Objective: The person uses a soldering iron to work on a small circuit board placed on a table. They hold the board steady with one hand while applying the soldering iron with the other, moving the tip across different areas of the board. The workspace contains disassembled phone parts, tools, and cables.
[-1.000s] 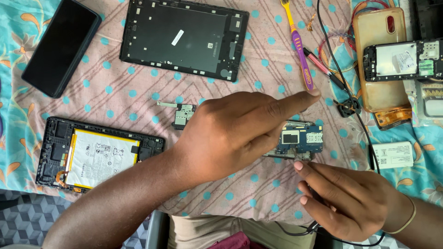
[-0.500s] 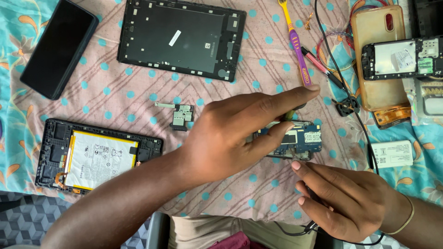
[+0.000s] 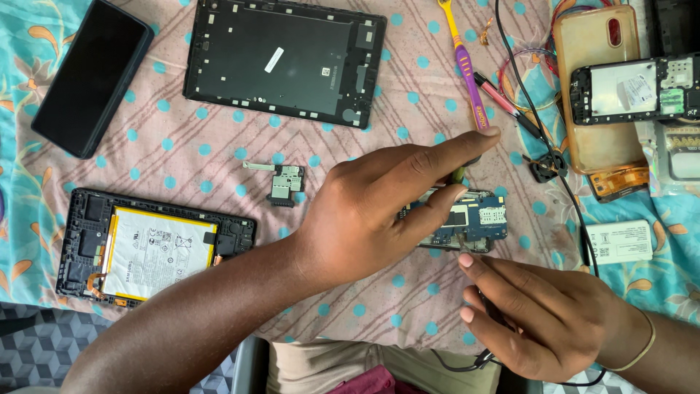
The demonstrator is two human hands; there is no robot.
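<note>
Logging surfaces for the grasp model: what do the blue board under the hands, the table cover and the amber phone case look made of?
Blue circuit board: rigid laminate, matte blue coating, shiny metal shields on it. Table cover: woven fabric, matte, creased, printed with dots. Amber phone case: probably soft plastic or silicone, translucent and glossy. Left hand pins the board; right hand holds a thin tool.
</note>
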